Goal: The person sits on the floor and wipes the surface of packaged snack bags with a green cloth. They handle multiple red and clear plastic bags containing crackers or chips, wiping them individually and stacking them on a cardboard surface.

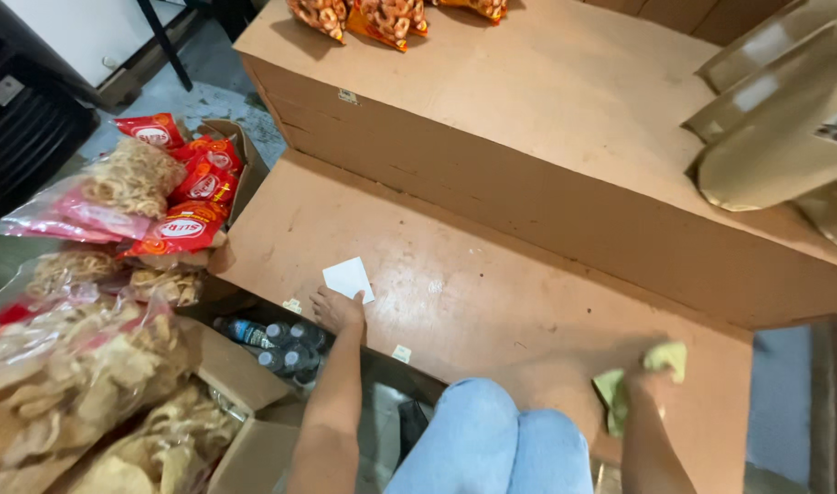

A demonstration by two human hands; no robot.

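My left hand rests on the near edge of a low brown wooden shelf, fingertips touching a small white square of paper that lies flat on it. My right hand presses a yellow-green cloth onto the same shelf surface near its right front corner; the hand is blurred and partly covered by the cloth. My knee in blue jeans is below the shelf, between my two arms.
A higher wooden step rises behind the shelf, with orange snack bags at its far edge and folded cardboard pieces at right. Left are red snack packets, clear bags of chips in cartons, and dark-capped bottles.
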